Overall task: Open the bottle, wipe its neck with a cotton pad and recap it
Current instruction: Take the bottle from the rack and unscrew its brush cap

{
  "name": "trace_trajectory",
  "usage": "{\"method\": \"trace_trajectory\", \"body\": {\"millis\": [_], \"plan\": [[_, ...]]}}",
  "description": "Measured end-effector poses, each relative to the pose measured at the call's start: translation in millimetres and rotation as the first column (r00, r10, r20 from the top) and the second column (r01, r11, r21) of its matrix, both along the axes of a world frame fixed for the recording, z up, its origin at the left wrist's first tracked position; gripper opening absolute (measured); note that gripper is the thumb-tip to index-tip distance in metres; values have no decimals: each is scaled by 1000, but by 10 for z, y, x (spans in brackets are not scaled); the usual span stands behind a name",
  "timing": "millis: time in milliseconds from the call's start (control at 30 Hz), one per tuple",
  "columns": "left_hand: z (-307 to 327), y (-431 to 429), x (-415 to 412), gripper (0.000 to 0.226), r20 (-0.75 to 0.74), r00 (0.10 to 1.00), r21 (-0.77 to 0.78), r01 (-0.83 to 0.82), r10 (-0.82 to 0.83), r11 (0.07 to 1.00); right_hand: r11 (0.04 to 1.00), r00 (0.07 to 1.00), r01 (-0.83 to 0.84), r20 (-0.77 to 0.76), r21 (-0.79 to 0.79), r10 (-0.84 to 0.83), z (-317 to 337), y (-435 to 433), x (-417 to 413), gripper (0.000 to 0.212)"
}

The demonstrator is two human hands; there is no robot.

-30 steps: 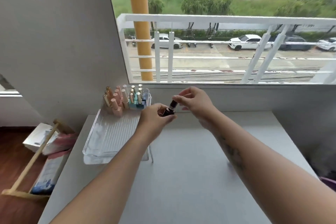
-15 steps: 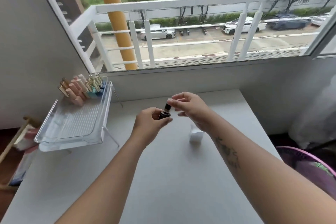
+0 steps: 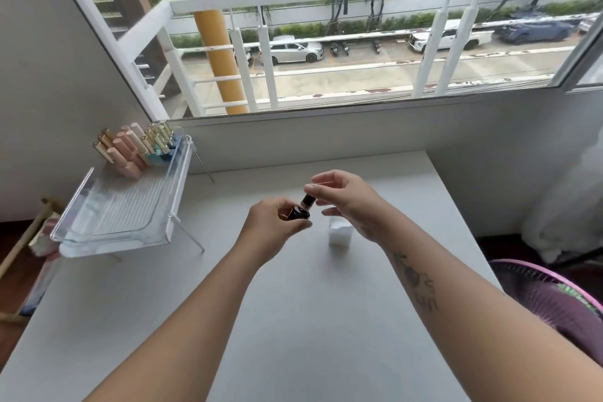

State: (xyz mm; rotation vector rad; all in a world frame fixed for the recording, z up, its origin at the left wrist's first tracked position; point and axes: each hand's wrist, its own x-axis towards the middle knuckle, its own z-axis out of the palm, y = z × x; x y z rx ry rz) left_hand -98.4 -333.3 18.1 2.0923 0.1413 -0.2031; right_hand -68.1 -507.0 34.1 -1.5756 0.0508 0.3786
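Item: small dark bottle (image 3: pixel 298 211), held above mid-table, well clear of the table's (image 3: pixel 293 320) edges; we judge it light, rigid, probably breakable glass; our left hand (image 3: pixel 272 227) wraps the body, right hand (image 3: pixel 346 202) fingertips pinch the cap (image 3: pixel 307 198); neck and thread hidden; white cotton pads (image 3: pixel 339 233) partly behind the right wrist.

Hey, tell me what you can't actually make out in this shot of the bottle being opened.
All in the head view:
- bottle: lower body hidden by the left hand.
- cap: top covered by the right hand; whether it is loosened is unclear.
- white stack, probably cotton pads: top hidden behind the right hand.
- Bottle label: too small.
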Motion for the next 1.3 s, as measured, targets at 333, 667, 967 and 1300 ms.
{"method": "trace_trajectory", "body": {"millis": [333, 667, 967, 1300], "plan": [[-48, -34, 10, 23, -16, 1000, 9, 24, -24, 1000, 1000, 1000, -8, -5, -27, 8, -26, -85, -19, 27], [-30, -45, 9, 24, -30, 999, 19, 40, -39, 999, 984, 998, 58, -4, -171, -59, -23, -41, -16, 36], [-40, -13, -9, 22, -42, 999, -14, 30, -31, 999, 984, 998, -61, 7, -166, 63, 92, -84, -5, 27], [-46, -18, -37, 23, -56, 998, -56, 33, -36, 998, 944, 995, -61, 49, -324, 81, 164, -35, -6, 15]]}}
